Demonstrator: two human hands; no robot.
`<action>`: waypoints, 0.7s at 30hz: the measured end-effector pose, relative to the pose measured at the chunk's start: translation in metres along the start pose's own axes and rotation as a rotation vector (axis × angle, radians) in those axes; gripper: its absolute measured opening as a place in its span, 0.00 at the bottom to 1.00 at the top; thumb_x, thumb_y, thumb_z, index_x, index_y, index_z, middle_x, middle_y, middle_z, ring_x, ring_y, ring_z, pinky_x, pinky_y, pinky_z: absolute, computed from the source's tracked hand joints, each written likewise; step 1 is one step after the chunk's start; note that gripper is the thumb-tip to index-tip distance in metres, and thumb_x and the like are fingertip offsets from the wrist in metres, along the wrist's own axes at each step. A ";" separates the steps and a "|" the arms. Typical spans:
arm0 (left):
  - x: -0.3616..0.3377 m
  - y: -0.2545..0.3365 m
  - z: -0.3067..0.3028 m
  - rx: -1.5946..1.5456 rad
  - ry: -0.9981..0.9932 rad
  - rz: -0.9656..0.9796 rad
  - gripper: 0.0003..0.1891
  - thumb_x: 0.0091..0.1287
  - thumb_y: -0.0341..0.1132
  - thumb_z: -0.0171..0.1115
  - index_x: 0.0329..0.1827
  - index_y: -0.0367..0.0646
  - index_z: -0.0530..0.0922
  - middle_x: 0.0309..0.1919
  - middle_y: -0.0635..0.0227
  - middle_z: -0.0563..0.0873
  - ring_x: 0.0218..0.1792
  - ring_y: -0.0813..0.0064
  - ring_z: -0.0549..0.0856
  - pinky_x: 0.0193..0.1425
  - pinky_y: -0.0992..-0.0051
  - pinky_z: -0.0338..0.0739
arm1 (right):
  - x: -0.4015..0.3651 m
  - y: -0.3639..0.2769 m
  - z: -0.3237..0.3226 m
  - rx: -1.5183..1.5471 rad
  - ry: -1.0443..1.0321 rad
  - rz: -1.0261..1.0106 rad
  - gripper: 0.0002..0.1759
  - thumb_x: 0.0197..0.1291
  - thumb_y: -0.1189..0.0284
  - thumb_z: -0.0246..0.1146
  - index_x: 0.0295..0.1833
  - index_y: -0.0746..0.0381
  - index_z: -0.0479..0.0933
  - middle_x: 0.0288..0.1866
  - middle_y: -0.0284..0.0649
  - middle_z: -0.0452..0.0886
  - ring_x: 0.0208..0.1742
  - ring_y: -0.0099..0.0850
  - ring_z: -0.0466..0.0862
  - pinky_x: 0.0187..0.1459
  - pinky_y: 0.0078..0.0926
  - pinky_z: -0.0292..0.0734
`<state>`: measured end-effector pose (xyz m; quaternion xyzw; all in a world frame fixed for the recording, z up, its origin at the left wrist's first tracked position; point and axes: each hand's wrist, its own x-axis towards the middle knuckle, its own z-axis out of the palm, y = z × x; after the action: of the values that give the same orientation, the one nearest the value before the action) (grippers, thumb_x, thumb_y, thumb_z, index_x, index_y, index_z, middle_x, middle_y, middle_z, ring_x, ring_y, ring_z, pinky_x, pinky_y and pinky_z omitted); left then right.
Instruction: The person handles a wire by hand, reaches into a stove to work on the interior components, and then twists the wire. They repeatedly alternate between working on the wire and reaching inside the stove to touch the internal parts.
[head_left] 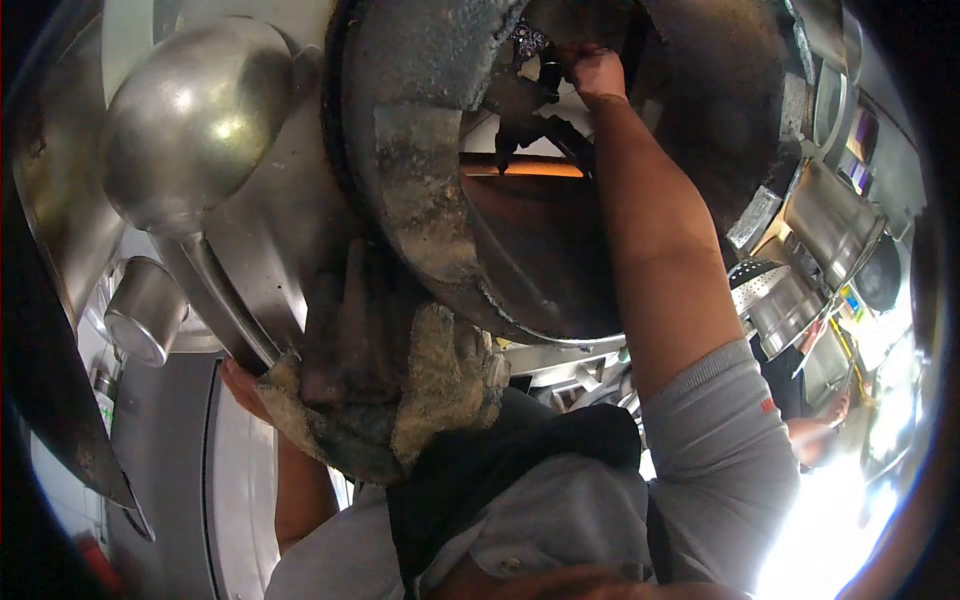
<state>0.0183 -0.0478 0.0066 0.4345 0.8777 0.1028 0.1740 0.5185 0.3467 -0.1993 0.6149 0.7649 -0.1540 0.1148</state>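
Head view: right hand [597, 72] outstretched, curled; left hand [243, 390] closer in, both grasps unclear.

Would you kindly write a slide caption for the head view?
Right hand extended across a sooty metal ring, left hand near a large ladle.

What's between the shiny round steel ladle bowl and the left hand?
In the head view, a long grey metal handle runs from bowl toward left hand.

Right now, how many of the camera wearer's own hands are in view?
2: the right hand is at the top, at the blackened metal ring's opening; the left hand, partly hidden, is lower left by the ladle handle.
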 end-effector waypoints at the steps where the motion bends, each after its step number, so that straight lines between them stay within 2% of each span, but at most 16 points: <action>1: 0.000 0.001 0.000 0.014 0.011 0.017 0.40 0.66 0.54 0.64 0.67 0.27 0.64 0.59 0.40 0.74 0.59 0.41 0.76 0.59 0.50 0.77 | 0.000 0.003 0.004 0.062 0.088 -0.046 0.12 0.58 0.71 0.56 0.43 0.52 0.84 0.47 0.40 0.86 0.48 0.43 0.85 0.48 0.36 0.81; 4: 0.000 0.003 0.000 0.037 0.029 0.040 0.40 0.66 0.54 0.64 0.67 0.27 0.64 0.59 0.40 0.74 0.59 0.41 0.76 0.60 0.50 0.77 | 0.004 -0.006 -0.010 0.066 0.002 0.069 0.13 0.57 0.67 0.57 0.43 0.52 0.85 0.45 0.44 0.86 0.48 0.46 0.85 0.47 0.38 0.81; 7: 0.002 0.005 0.000 0.062 0.043 0.074 0.40 0.66 0.54 0.64 0.67 0.27 0.64 0.59 0.40 0.74 0.59 0.41 0.76 0.60 0.50 0.76 | 0.013 -0.012 -0.006 0.126 0.019 0.191 0.14 0.57 0.64 0.58 0.43 0.53 0.86 0.43 0.47 0.86 0.47 0.49 0.84 0.47 0.41 0.81; 11: 0.005 0.009 -0.001 0.117 0.071 0.135 0.40 0.66 0.55 0.64 0.67 0.27 0.64 0.59 0.40 0.74 0.59 0.41 0.76 0.60 0.50 0.76 | 0.013 -0.032 -0.025 0.013 -0.007 0.127 0.15 0.59 0.63 0.57 0.44 0.54 0.86 0.44 0.49 0.86 0.46 0.51 0.84 0.48 0.44 0.80; 13: 0.006 0.013 -0.001 0.151 0.094 0.183 0.40 0.66 0.55 0.64 0.67 0.27 0.64 0.59 0.40 0.74 0.59 0.41 0.76 0.60 0.50 0.76 | 0.012 -0.046 -0.040 0.075 -0.056 0.227 0.15 0.61 0.61 0.57 0.45 0.55 0.86 0.44 0.48 0.86 0.46 0.50 0.85 0.49 0.44 0.80; 17: 0.011 0.024 0.000 0.251 0.160 0.310 0.40 0.66 0.55 0.64 0.67 0.27 0.64 0.60 0.41 0.74 0.60 0.41 0.76 0.61 0.51 0.76 | 0.017 -0.035 -0.024 0.102 -0.025 0.254 0.16 0.62 0.59 0.57 0.45 0.55 0.86 0.43 0.49 0.86 0.46 0.51 0.85 0.48 0.44 0.81; 20: 0.016 0.032 0.000 0.348 0.226 0.422 0.40 0.66 0.55 0.64 0.67 0.27 0.64 0.60 0.41 0.73 0.60 0.41 0.76 0.61 0.51 0.76 | 0.018 -0.024 -0.017 0.049 -0.073 0.156 0.18 0.63 0.57 0.57 0.45 0.55 0.86 0.42 0.50 0.85 0.46 0.51 0.85 0.47 0.43 0.81; 21: 0.019 0.035 0.000 0.375 0.249 0.462 0.40 0.66 0.55 0.64 0.67 0.27 0.64 0.60 0.41 0.73 0.60 0.41 0.76 0.61 0.51 0.76 | 0.016 -0.026 -0.023 0.049 -0.104 0.159 0.17 0.63 0.58 0.58 0.45 0.56 0.86 0.41 0.50 0.86 0.43 0.48 0.86 0.45 0.40 0.81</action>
<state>0.0335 -0.0119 0.0139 0.6308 0.7741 0.0285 -0.0458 0.4900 0.3643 -0.1816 0.6674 0.7027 -0.1947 0.1513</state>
